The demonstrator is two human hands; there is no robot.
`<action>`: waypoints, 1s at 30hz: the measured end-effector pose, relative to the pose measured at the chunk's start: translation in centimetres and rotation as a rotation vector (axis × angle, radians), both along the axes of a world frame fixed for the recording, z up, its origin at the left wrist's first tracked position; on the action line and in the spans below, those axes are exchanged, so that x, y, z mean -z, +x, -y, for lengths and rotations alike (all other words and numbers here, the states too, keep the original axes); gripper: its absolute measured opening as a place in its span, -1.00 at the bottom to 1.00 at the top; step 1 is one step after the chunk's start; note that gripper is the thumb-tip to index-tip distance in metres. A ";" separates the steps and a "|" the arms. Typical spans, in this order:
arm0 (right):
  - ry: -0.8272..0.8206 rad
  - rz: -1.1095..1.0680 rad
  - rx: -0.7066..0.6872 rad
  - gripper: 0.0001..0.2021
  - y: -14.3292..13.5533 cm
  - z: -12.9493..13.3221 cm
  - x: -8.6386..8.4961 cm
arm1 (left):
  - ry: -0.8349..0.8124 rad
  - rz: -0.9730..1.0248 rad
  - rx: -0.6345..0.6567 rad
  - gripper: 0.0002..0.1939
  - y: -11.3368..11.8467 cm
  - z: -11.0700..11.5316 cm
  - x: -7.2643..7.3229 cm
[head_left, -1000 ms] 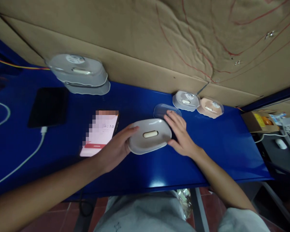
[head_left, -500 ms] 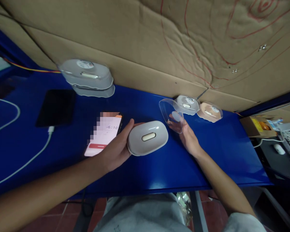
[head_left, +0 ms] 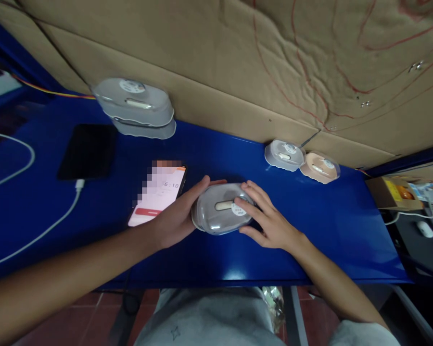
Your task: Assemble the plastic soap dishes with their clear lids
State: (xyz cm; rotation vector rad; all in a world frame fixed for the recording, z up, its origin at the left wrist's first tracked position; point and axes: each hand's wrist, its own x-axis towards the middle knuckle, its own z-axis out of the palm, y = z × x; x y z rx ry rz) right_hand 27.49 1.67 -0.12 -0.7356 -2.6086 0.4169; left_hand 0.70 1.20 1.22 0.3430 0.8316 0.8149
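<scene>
A grey oval box (head_left: 208, 207) with a cream pill-shaped piece (head_left: 222, 205) in its centre is held above the blue table. My left hand (head_left: 178, 216) grips it from the left side, thumb along the upper edge. Over the box sits a clear plastic cover (head_left: 220, 226) with a round white sticker (head_left: 238, 208). My right hand (head_left: 269, 218) holds the cover at its right end, fingers bent over the top and sides. Whether the cover is fully seated on the box I cannot tell.
Left of my hands lies a phone (head_left: 159, 194) with a lit screen. Behind it are a black tablet (head_left: 88, 151) on a white cable (head_left: 63, 228) and stacked covered grey boxes (head_left: 140, 108). A smaller grey box (head_left: 285, 154) and a peach box (head_left: 319, 167) stand by the cardboard wall (head_left: 209, 57).
My right hand has moved left, bringing the clear cover from beside the box onto its top. My left hand still holds the box. The view has shifted slightly.
</scene>
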 end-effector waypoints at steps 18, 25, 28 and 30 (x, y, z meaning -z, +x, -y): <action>0.075 -0.067 0.050 -0.25 -0.1 0.3 0.6 | 0.376 -0.209 0.111 -0.40 -0.6 0.4 0.2; 0.218 -0.087 0.088 -0.33 0.1 0.3 0.9 | 0.579 -0.193 0.229 -0.11 -0.9 1.2 0.3; 0.214 -0.093 0.067 -0.30 0.1 0.3 0.6 | 0.600 -0.249 0.255 -0.20 -1.1 0.9 -0.2; 0.196 -0.094 0.034 -0.25 0.0 0.3 0.2 | 0.616 -0.256 0.273 -0.23 -1.1 0.8 -0.2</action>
